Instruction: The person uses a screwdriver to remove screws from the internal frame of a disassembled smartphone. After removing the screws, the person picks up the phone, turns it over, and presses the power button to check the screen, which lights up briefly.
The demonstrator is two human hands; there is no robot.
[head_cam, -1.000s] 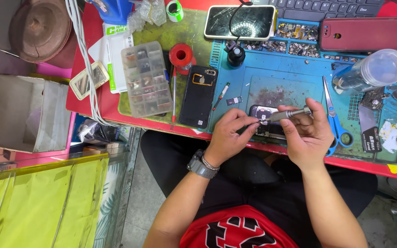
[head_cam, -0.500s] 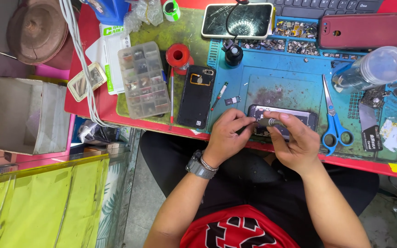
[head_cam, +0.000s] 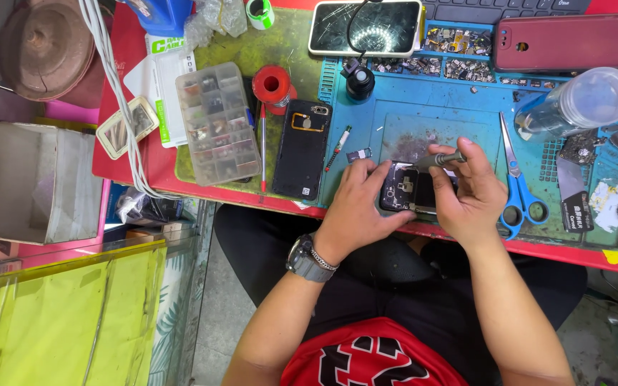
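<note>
An opened black phone (head_cam: 403, 189) lies on the blue work mat (head_cam: 430, 121) near the table's front edge, its inner parts showing. My left hand (head_cam: 355, 207) rests on the phone's left end and steadies it. My right hand (head_cam: 470, 193) is shut on a grey screwdriver (head_cam: 439, 160) held nearly level, tip pointing left over the phone's top edge. A small dark loose part (head_cam: 358, 154) sits on the mat just left of the phone.
A black phone back cover (head_cam: 302, 149), clear parts box (head_cam: 217, 123), red solder spool (head_cam: 272, 84), blue scissors (head_cam: 518, 187), cracked phone (head_cam: 365, 27), red phone (head_cam: 565, 41) and plastic bottle (head_cam: 588, 100) surround the mat. A cardboard box (head_cam: 33, 182) stands left of the table.
The screwdriver has gone from pointing down into the phone to lying nearly level above it. My right hand rose slightly; my left hand stays on the phone.
</note>
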